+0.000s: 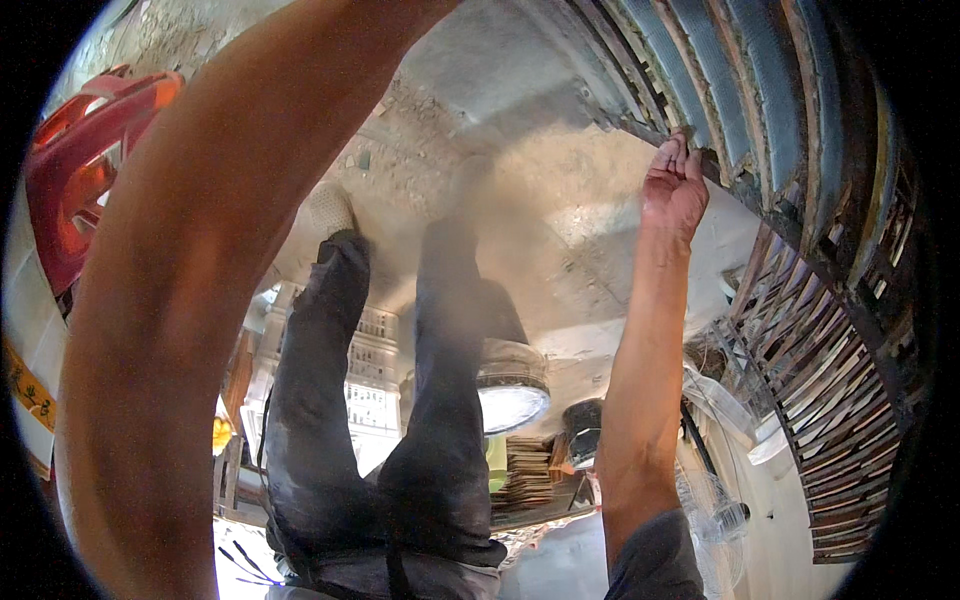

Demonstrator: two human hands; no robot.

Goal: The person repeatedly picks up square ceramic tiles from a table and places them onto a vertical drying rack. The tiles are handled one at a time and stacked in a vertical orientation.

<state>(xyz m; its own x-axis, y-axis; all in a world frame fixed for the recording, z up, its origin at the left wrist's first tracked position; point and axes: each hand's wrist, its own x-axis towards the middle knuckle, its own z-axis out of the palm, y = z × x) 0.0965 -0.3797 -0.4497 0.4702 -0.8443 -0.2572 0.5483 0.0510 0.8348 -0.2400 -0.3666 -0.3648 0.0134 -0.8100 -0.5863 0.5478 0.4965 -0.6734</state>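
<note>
At the upper right, my right hand (675, 188) is raised with its fingers curled over the lower edge of a large dark slatted rack (775, 125). Long grey-blue ridged strips lie between the rack's slats. Its fingertips are partly hidden at the edge. My left arm (190, 300) crosses the whole left side, very close, and runs out past the top edge. The left hand lies outside the picture, so what it touches does not show.
A red plastic chair (70, 190) stands at the far left. Below my legs (440, 350) are a white crate (376, 385), a round bucket (515, 385) and a stack of thin brown pieces (528, 470). Another slatted rack (830, 430) and a fan (715, 515) stand right. The dirt floor (570, 190) looks hazy.
</note>
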